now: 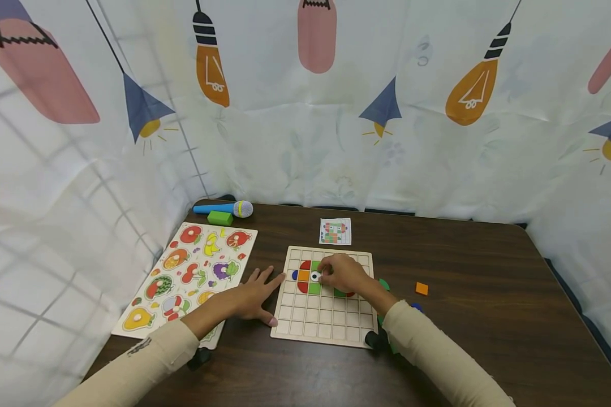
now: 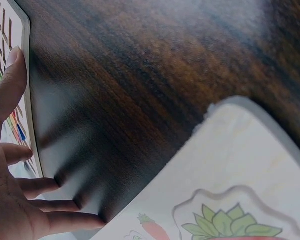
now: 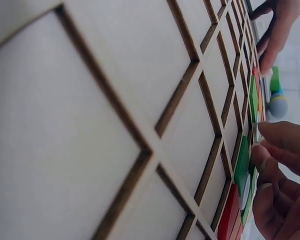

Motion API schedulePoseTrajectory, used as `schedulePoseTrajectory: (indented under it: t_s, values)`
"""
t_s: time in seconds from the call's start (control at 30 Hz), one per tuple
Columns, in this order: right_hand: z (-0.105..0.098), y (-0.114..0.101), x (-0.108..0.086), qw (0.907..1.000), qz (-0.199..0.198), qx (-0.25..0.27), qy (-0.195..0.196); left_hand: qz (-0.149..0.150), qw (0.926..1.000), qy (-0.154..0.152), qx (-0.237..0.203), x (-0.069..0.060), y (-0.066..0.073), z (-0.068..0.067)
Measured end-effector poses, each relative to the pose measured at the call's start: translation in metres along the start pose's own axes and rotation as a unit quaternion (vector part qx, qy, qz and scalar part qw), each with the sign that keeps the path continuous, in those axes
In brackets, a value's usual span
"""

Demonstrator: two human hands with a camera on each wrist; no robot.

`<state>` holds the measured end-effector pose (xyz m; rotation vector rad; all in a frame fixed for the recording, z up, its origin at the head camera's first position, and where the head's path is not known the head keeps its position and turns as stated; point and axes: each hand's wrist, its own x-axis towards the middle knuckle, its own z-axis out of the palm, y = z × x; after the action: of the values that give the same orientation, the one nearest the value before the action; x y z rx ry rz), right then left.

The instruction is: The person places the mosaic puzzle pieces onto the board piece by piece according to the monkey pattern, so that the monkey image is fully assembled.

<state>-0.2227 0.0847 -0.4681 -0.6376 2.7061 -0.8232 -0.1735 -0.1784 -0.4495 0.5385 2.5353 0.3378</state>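
A pale wooden grid board (image 1: 315,322) lies on the table, bearing red, green, orange and blue tiles near its top. My right hand (image 1: 343,272) reaches over it, thumb and fingertips pinched at the white tile with an eye (image 1: 315,276), beside an orange tile (image 1: 303,275). In the right wrist view the right hand (image 3: 282,172) bends close above a green tile (image 3: 242,160) and a red tile (image 3: 229,212). My left hand (image 1: 254,297), fingers spread, rests at the board's left edge; its thumb touches that edge in the left wrist view. The right hand hides some tiles.
A fruit puzzle board (image 1: 193,254) lies left, with a green block (image 1: 220,218) and a toy microphone (image 1: 224,209) behind it. A pattern card (image 1: 335,231) lies beyond the grid board. An orange tile (image 1: 421,289) and several other loose tiles lie right, partly under the right arm.
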Motion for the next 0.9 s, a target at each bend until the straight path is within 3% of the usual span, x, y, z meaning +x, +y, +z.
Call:
schedulePoseTrajectory:
  t_s: [0.33,0.6,0.9]
  values:
    - [-0.017,0.009,-0.011,0.9990,-0.031,0.021,0.023,-0.004,1.0000,-0.002,0.003,0.001,0.000,0.000]
    - [-0.038,0.045,-0.032,0.9968,-0.049,0.047,0.041,-0.006,1.0000,-0.003,0.004,0.001,-0.001,0.001]
    - [-0.062,0.089,-0.070,0.9976,-0.030,0.050,0.037,-0.004,1.0000,0.000,0.007,0.001,-0.002,0.003]
